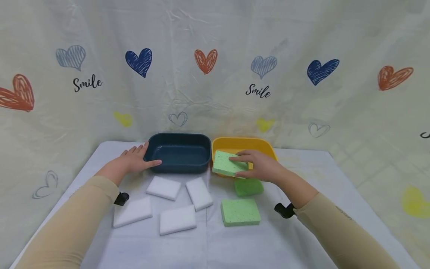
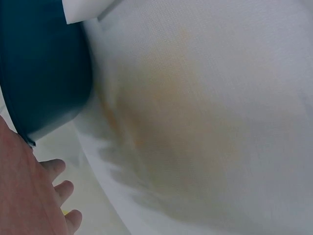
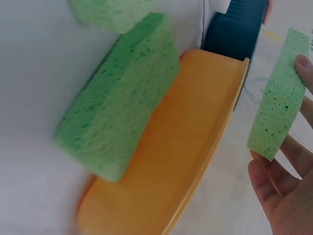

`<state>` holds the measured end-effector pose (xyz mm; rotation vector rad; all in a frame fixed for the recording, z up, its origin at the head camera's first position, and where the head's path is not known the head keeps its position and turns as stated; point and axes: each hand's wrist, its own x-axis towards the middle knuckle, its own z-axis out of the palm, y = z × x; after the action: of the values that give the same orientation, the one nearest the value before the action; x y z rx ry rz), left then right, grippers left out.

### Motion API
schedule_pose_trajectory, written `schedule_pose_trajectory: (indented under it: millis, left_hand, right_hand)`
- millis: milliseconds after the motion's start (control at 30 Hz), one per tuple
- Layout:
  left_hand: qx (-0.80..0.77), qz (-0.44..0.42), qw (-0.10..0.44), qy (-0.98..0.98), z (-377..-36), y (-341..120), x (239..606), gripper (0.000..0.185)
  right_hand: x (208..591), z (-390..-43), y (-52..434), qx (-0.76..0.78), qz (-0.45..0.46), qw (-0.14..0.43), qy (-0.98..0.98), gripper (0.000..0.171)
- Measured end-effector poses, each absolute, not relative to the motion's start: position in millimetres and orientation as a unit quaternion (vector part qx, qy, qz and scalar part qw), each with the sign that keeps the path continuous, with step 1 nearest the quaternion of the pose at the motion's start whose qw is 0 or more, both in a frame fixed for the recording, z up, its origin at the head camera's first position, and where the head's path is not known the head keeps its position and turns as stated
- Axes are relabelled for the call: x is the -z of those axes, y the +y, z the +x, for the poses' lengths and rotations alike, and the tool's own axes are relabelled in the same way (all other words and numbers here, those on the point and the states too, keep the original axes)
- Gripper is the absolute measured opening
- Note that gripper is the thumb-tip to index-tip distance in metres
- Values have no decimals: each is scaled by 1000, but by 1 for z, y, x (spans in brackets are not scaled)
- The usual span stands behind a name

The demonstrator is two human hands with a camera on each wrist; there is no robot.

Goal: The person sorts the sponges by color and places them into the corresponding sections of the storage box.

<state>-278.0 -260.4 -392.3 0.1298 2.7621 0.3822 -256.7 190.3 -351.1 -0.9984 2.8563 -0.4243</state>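
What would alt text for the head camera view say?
A person's right hand holds a green sponge over a yellow tub, while the left hand rests against a dark blue tub; four white sponges and two more green sponges lie on the table.

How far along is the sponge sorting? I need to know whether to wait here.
Done: nothing shows inside the blue tub; the yellow tub's inside is partly hidden. In hand: the right hand pinches one green sponge over the yellow tub's near rim, while the left hand rests against the blue tub. Left: two green sponges and four white sponges lie on the table. Probably just begun.
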Motion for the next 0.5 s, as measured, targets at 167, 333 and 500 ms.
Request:
schedule_pose_trajectory:
  millis: [167,333,500]
  left_hand:
    - [-133,45,171,975,-277,-261,394,125]
    - [-128,48,173,975,-279,-262,395,124]
    - [-125,48,173,976,-281,-262,396,125]
  right_hand:
    - [350,-273,166,140,-311,54,938,58]
    - [347,-289,142,156,-316,67,933,59]
    - [345,-304,117,163,-338,72,924,59]
